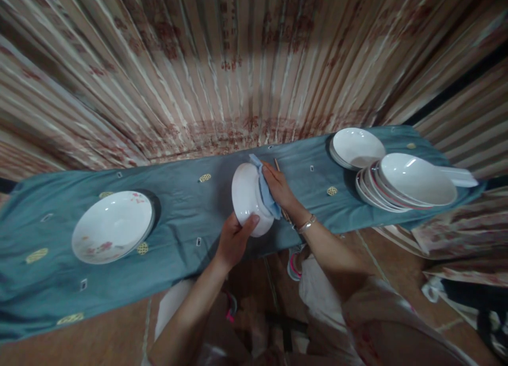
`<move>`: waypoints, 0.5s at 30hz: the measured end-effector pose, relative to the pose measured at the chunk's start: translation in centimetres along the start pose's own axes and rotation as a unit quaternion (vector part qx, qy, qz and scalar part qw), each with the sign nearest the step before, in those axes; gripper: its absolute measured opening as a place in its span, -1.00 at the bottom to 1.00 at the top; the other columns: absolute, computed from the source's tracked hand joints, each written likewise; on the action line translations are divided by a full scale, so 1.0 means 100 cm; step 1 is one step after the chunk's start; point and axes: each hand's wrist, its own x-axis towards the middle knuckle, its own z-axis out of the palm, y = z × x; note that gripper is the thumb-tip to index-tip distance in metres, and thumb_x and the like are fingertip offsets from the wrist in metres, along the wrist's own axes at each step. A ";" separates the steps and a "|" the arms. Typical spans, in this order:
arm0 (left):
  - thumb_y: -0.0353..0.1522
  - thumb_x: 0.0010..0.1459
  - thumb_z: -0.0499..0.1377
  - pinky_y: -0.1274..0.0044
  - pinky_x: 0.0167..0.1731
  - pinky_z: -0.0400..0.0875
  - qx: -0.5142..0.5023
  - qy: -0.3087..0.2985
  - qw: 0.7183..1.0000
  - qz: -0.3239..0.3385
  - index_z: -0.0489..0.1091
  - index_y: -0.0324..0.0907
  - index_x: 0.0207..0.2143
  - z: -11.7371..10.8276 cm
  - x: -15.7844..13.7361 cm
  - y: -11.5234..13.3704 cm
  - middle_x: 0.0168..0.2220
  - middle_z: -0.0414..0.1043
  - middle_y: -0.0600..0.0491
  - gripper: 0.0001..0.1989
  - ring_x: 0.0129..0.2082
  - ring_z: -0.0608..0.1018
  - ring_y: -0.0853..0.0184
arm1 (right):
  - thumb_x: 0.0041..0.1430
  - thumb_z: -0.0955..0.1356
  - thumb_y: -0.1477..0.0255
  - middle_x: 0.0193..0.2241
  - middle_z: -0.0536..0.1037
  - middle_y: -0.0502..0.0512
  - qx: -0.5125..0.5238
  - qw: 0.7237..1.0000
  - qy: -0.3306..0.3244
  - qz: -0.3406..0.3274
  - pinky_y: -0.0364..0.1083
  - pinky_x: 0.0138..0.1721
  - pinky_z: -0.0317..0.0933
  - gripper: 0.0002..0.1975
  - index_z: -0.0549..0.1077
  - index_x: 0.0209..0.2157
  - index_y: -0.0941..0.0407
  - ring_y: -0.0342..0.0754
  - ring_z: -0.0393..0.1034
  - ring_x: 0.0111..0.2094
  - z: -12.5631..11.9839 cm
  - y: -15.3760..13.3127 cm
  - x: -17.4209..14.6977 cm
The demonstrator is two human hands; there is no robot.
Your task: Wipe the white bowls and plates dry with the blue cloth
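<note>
A white bowl is held up on its side over the middle of the table. My left hand grips its lower near rim, with the thumb lying on the white outside. A light blue cloth lies against the bowl's right side. Pressing that cloth to the bowl is my right hand, its fingers partly hidden behind the cloth. Just beyond the right hand, a thin brown stick, perhaps a chopstick, shows on the tablecloth, partly covered by the hand and cloth.
A narrow table with a blue-green cloth runs across. Floral-patterned plates are stacked at left. At right stand white bowls and a taller stack of dishes with a white handle-like piece. A pleated curtain hangs behind.
</note>
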 end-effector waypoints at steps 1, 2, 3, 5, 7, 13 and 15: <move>-0.15 -0.09 0.35 0.49 -0.31 0.43 0.000 0.004 1.000 0.003 0.55 -0.21 -0.38 -0.001 0.000 0.000 -0.45 0.54 0.03 -0.68 -0.37 0.51 0.26 | 0.28 0.16 -0.02 0.01 0.55 0.10 0.006 1.000 0.007 0.010 0.02 0.24 0.10 -0.41 0.48 0.04 0.09 0.01 0.37 0.08 0.001 0.003 0.001; -0.15 -0.09 0.35 0.49 -0.30 0.43 -0.001 0.007 1.000 0.007 0.55 -0.21 -0.38 -0.001 0.000 -0.001 -0.44 0.54 0.02 -0.68 -0.36 0.52 0.26 | 0.27 0.17 -0.02 -0.01 0.56 0.10 0.010 1.000 0.016 0.020 0.03 0.23 0.11 -0.42 0.50 0.01 0.10 0.01 0.38 0.06 0.003 0.006 0.001; -0.16 -0.08 0.35 0.50 -0.29 0.43 -0.002 0.012 1.000 0.011 0.55 -0.21 -0.38 -0.002 0.000 -0.001 -0.43 0.55 0.02 -0.69 -0.36 0.52 0.26 | 0.27 0.18 -0.01 -0.03 0.57 0.11 0.014 0.999 0.026 0.028 0.03 0.23 0.11 -0.43 0.51 -0.01 0.11 0.01 0.39 0.04 0.004 0.008 0.002; -0.16 -0.05 0.33 0.51 -0.29 0.43 0.002 0.017 1.000 0.019 0.55 -0.21 -0.38 -0.004 0.000 -0.003 -0.40 0.55 0.02 -0.71 -0.36 0.52 0.28 | 0.27 0.17 0.00 -0.07 0.58 0.11 0.015 0.998 0.041 0.044 0.05 0.22 0.12 -0.45 0.53 -0.07 0.11 0.02 0.41 0.00 0.008 0.013 0.002; -0.17 -0.02 0.32 0.52 -0.30 0.42 0.014 0.021 0.999 0.029 0.55 -0.22 -0.38 -0.006 0.001 -0.005 -0.40 0.55 0.01 -0.71 -0.37 0.52 0.29 | 0.27 0.17 0.01 -0.09 0.59 0.12 0.011 0.997 0.048 0.061 0.07 0.22 0.12 -0.46 0.54 -0.12 0.10 0.03 0.42 -0.02 0.010 0.019 0.002; -0.16 0.01 0.30 0.49 -0.26 0.43 0.049 0.039 0.996 0.065 0.56 -0.25 -0.31 -0.010 0.004 -0.002 -0.36 0.58 0.00 -0.67 -0.33 0.54 0.25 | 0.25 0.19 -0.02 0.05 0.51 0.23 0.058 0.987 0.074 0.132 0.08 0.26 0.06 -0.39 0.47 0.00 0.18 0.04 0.34 0.13 0.021 0.033 -0.006; -0.16 0.00 0.30 0.49 -0.26 0.42 0.061 0.048 0.994 0.073 0.55 -0.24 -0.33 -0.011 0.005 -0.001 -0.37 0.58 0.00 -0.68 -0.33 0.54 0.25 | 0.25 0.16 -0.05 0.01 0.54 0.22 0.085 0.983 0.073 0.145 0.08 0.22 0.13 -0.36 0.44 0.03 0.18 0.03 0.40 0.08 0.027 0.036 -0.011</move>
